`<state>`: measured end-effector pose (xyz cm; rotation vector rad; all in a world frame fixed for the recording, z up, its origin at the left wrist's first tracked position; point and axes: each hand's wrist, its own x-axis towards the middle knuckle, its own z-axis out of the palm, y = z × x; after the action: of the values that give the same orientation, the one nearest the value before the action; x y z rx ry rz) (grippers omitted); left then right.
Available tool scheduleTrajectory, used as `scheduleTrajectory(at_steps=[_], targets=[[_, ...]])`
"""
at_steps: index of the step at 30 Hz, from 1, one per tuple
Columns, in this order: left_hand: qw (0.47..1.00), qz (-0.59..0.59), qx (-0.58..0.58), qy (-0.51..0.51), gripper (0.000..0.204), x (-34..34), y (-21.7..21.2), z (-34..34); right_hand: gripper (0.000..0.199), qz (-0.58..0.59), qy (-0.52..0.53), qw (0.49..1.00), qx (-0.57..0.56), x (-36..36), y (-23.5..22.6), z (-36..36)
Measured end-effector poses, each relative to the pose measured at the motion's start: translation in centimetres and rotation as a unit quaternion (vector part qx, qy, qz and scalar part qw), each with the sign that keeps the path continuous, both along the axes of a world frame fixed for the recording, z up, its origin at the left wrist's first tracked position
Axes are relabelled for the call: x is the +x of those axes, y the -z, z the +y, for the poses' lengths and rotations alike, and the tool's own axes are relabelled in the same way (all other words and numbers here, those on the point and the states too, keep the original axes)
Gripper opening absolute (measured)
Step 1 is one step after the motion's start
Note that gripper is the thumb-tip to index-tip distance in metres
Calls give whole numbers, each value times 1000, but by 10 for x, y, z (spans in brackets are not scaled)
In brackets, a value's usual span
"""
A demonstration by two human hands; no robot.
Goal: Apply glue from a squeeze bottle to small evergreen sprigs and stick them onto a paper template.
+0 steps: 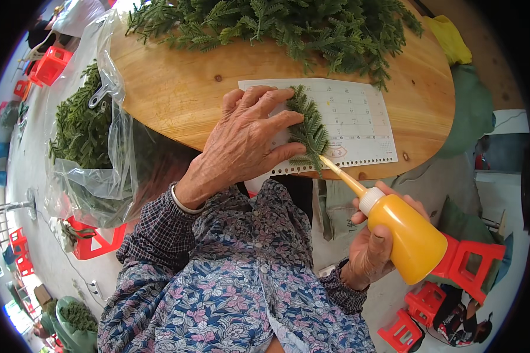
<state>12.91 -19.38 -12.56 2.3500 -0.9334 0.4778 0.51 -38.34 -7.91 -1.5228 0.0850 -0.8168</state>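
One green sprig [309, 123], on paper [359, 117] atop counter [176, 88]; left hand [238, 138], fingers spread, against it; right hand [374, 250], fingers round yellow bottle [409, 235], nozzle [344, 177] at stem [319, 169]. Apparent step: application; next needs gentle squeeze.

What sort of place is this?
Probably a small handcraft workshop: a heap of green sprigs lies on a wooden table, a yellow squeeze bottle is held with its nozzle at a single sprig, and red stools are scattered around the room.

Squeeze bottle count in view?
1: the yellow bottle, held in the right hand, nozzle pointing at the sprig on the paper sheet. More could be hidden behind the greenery heap.
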Motion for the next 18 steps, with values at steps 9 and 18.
scheduleTrajectory(at_steps=[9,18], targets=[[1000,2,-6,-1,39,0,1,0,70,21,10,1000,-9,-5,2,-1],[1000,20,-13,0,40,-1,-2,1,70,20,13,1000,10,-12,5,-2]])
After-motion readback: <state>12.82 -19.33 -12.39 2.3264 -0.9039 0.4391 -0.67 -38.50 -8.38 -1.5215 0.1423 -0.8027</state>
